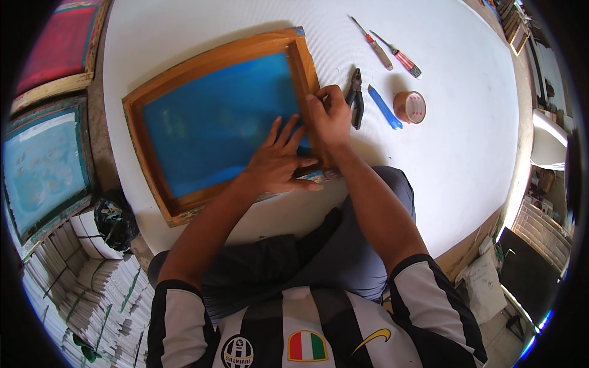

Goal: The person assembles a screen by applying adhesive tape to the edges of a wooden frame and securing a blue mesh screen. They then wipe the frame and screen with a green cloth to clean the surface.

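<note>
A wooden screen-printing frame (202,64) with blue mesh (215,122) stretched inside it lies tilted in front of me on the white tabletop. My left hand (279,161) rests with spread fingers over the mesh and the frame's near right corner. At the frame's right side bar, my right hand (331,116) is closed with thumb and fingers pressed together. Whatever is between those fingertips is hidden. Just right of that hand lie black-handled pliers (356,98), a blue utility knife (384,107) and a roll of brown tape (409,107).
Two screwdrivers, one with a brownish handle (381,55) and one red-and-black (406,62), lie at the table's far side. More frames, one red (55,43) and one pale blue (46,162), stand left of the table. Bundled white stacks (101,300) and a black plastic bag (115,222) are at lower left.
</note>
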### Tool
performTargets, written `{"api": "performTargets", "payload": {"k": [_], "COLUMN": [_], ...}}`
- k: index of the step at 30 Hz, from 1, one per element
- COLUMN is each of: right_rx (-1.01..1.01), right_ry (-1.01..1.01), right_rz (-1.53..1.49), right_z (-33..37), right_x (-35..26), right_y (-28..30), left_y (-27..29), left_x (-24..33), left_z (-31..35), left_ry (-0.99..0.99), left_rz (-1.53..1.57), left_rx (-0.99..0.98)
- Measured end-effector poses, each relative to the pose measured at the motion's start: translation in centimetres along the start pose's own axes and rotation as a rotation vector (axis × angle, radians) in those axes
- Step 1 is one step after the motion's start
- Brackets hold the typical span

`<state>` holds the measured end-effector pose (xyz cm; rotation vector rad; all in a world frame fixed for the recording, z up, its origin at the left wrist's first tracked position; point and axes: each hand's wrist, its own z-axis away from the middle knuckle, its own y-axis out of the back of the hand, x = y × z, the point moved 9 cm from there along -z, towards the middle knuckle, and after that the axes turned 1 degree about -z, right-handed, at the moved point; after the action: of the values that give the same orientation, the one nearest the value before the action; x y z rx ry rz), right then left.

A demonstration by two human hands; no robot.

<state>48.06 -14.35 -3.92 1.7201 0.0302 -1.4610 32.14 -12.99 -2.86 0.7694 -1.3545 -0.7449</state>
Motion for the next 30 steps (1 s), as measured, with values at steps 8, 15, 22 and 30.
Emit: {"api": "performTargets", "payload": {"k": [8, 15, 22, 30], "right_rx": [0.006, -0.009, 0.032, -0.003], "right_ry": [-0.003, -0.01, 0.033, -0.003], "right_rz": [-0.023, -0.039, -0.03, -0.03], "right_z": [-0.1, -0.1, -0.1, -0.1], "right_x": [0.8, 0.5, 0.8, 0.4], "right_y": [-0.1, -0.2, -0.2, 0.0], "left_y": [0.9, 0.0, 0.1, 1.5], "left_x": [-0.4, -1.3, -1.8, -1.7], "left_z": [-0.1, -0.9, -1.6, -0.6], "left_ry": [-0.061, -0.011, -0.024, -0.141], "left_rz": [0.029, -0.029, 0.001, -0.018], "left_rx": [-0.001, 0.061, 0.008, 0.043]}}
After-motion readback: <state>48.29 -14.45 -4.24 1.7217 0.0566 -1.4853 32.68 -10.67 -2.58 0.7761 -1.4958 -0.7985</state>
